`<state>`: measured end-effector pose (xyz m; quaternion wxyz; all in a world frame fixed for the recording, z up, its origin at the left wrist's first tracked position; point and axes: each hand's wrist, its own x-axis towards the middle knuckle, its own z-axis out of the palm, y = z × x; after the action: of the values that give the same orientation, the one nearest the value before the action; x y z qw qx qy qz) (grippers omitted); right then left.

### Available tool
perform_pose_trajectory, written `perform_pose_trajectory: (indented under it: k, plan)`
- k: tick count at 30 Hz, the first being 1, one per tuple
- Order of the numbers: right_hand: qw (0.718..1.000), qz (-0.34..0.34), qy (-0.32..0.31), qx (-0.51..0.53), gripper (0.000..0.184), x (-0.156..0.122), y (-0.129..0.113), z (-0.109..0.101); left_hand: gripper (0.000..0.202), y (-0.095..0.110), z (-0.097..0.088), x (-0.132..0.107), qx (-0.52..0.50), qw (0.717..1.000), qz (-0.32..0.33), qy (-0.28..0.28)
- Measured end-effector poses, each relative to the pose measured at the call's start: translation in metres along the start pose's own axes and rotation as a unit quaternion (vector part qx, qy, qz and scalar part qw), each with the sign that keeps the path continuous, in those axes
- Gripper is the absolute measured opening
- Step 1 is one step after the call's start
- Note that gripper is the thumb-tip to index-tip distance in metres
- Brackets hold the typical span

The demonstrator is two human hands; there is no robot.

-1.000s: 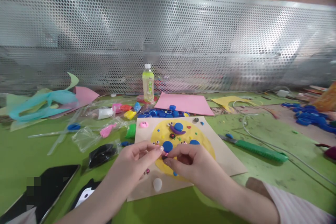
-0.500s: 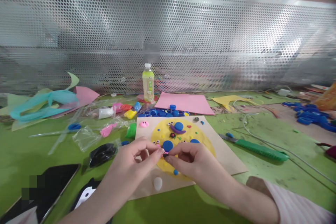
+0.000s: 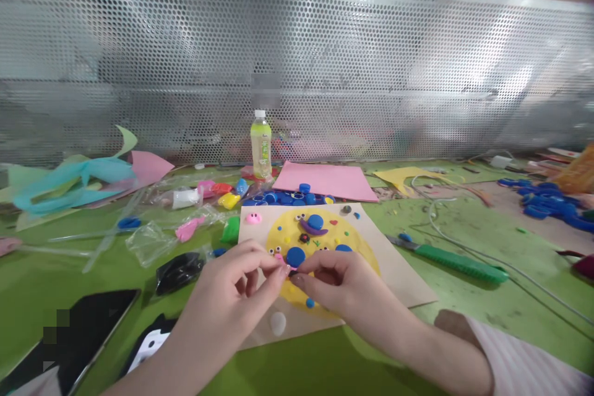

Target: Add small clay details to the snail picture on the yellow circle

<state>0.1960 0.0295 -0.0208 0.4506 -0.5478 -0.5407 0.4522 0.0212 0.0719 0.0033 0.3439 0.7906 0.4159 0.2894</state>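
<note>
My left hand and my right hand are both closed in a pinch, fingertips almost meeting over a picture on white card. A small bit of black clay shows between their fingertips, partly hidden. Beneath them lies a yellow clay disc bearing snail-like figures. One has a blue cap as its shell, a pink body and googly eyes, just beyond my fingers. Farther up, another blue cap rests on a purple body. A white clay lump sits on the card near my left hand.
A drink bottle stands before the perforated metal screen. Pink paper and blue caps lie behind the card. A green cutter is at right; a phone and bagged black clay are at left.
The view has shifted slightly. A pinkish thing, perhaps another person's fingertip, has appeared at the left edge by a clear stick. My hands keep nearly the same pinch.
</note>
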Motion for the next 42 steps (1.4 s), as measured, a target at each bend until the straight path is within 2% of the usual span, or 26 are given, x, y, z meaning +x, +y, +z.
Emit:
perform_pose_trajectory:
  k: [5, 13, 17, 23, 29, 35, 42]
  plan:
    - [1.0, -0.004, -0.004, 0.002, 0.023, 0.0, 0.002, 0.0, 0.024, 0.0, 0.0, 0.0, 0.024, 1.0, 0.011, 0.01]
    - [1.0, -0.018, -0.009, -0.009, 0.013, -0.003, -0.001, 0.0, 0.022, 0.004, 0.0, 0.002, 0.032, 0.999, 0.001, -0.008]
    - [1.0, -0.013, -0.004, -0.023, 0.011, -0.006, -0.006, -0.001, 0.023, 0.004, -0.001, 0.002, -0.021, 0.999, -0.038, -0.012]
    - [0.999, -0.003, -0.02, -0.026, 0.026, -0.007, -0.007, -0.003, 0.024, 0.001, -0.001, 0.006, -0.068, 0.994, -0.087, -0.026]
    - [0.999, -0.036, -0.033, -0.011, 0.023, -0.004, -0.003, 0.0, 0.022, 0.003, 0.0, 0.006, -0.097, 0.991, -0.095, -0.019]
    - [0.999, -0.028, -0.038, -0.006, 0.023, -0.006, -0.005, -0.002, 0.03, 0.0, 0.003, 0.007, -0.153, 0.977, -0.148, -0.003]
    - [0.998, -0.047, -0.037, -0.034, 0.024, -0.005, 0.0, -0.001, 0.023, 0.0, 0.0, 0.007, -0.103, 0.989, -0.104, -0.017]
